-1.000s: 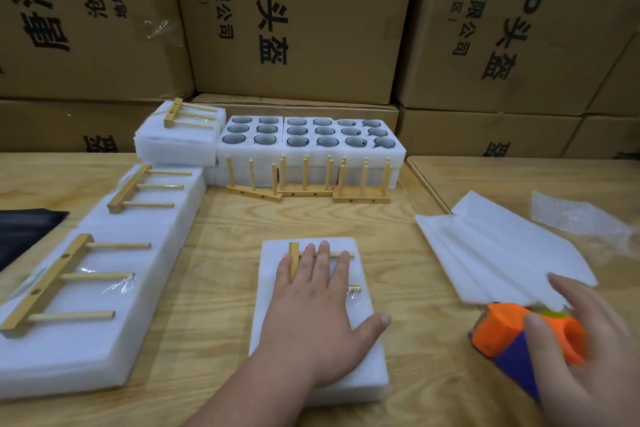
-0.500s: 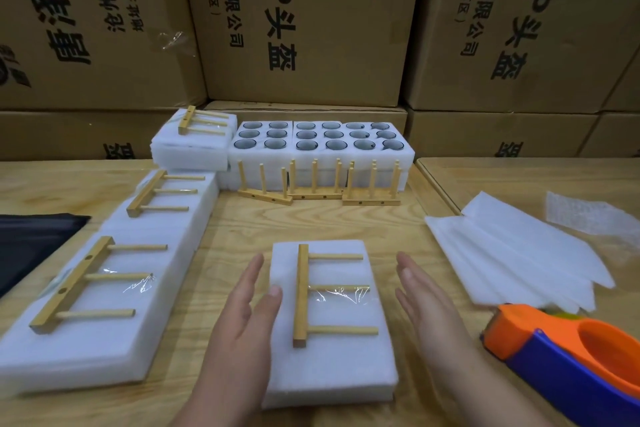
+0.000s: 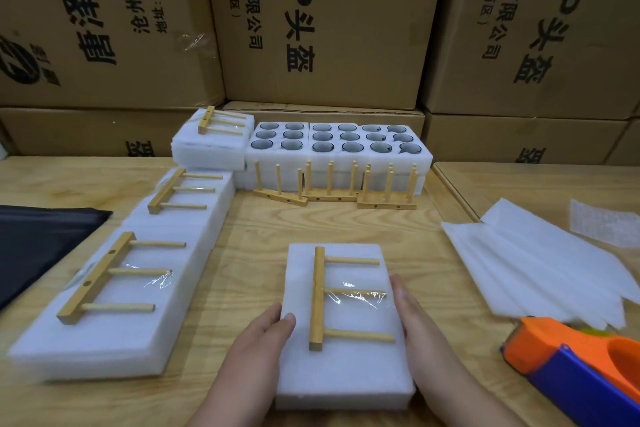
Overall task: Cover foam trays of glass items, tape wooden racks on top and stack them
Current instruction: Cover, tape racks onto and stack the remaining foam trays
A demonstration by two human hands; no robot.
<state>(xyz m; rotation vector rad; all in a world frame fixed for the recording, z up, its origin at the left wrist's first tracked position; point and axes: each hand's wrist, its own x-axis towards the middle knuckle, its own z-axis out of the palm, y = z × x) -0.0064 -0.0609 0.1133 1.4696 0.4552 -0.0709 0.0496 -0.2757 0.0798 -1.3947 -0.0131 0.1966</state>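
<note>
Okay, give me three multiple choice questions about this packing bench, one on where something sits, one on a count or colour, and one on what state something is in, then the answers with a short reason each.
1. Where does the tape dispenser lie?
A. Right of the covered tray
B. On the cardboard boxes
C. On the black sheet

2. How many pegs does the wooden rack on the covered tray have?
A. Two
B. Three
C. Five

3. How are the trays of glass items at the back?
A. Covered and taped
B. Uncovered, holes open
C. Stacked under a rack

Answers:
1 A, the orange and blue dispenser lies on the table by the right hand.
2 B, three pegs run from its bar, with tape over the middle one.
3 B, the round rims show from above. The left hand and right hand have their grip on the near tray's sides.
</note>
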